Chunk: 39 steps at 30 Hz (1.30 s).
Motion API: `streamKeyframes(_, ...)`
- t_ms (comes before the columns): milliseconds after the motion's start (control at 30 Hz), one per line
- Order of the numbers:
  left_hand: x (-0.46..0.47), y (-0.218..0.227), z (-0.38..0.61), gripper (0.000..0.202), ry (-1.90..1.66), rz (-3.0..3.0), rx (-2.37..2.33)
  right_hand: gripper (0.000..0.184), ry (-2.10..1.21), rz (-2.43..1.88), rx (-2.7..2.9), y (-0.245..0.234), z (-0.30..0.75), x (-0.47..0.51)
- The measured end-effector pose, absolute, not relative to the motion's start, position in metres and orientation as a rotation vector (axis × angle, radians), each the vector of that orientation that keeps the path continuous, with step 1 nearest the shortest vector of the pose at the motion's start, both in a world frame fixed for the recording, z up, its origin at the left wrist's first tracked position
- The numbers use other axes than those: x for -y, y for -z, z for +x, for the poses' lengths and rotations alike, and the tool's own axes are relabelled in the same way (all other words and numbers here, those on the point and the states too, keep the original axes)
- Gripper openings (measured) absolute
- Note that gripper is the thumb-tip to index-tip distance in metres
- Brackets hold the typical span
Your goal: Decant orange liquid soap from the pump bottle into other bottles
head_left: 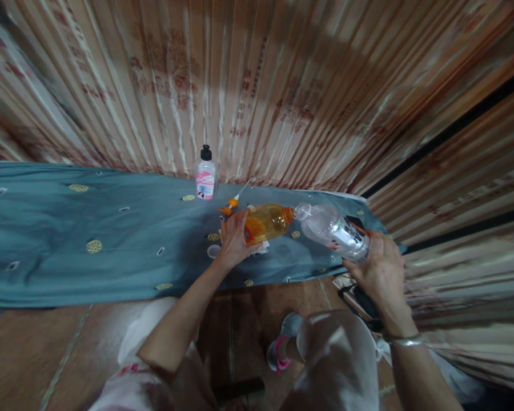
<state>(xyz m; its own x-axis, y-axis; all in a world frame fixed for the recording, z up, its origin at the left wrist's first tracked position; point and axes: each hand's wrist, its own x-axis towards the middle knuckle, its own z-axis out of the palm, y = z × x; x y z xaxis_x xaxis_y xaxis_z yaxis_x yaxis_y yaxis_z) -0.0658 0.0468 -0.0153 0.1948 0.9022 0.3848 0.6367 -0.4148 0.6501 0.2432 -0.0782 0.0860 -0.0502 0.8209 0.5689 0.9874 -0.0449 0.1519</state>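
Just right of centre, an orange bottle [268, 221] is tipped sideways, its mouth against that of a clear bottle [332, 228]. The left hand [233, 237] clasps the orange one's base and the right hand [379, 268] wraps around the clear one. The orange bottle looks mostly full and the clear one nearly empty, so little seems transferred. A pump top [231, 204] lies off on the blue cloth [68, 240]. A striped curtain [282, 85] fills the upper frame.

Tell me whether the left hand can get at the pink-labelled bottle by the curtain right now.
Probably not yet: the left hand is full, gripping the orange bottle. The blue cloth between it and the pink-labelled bottle looks free, though, apart from an orange pump head.
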Motion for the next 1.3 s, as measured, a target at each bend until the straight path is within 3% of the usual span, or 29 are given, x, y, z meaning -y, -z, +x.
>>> streamKeyframes(1300,-0.0471,0.0178,-0.0641,0.102,-1.112,2.131,-1.456,0.067,0.800,-1.937,1.953,-0.0868,0.2462,0.0780)
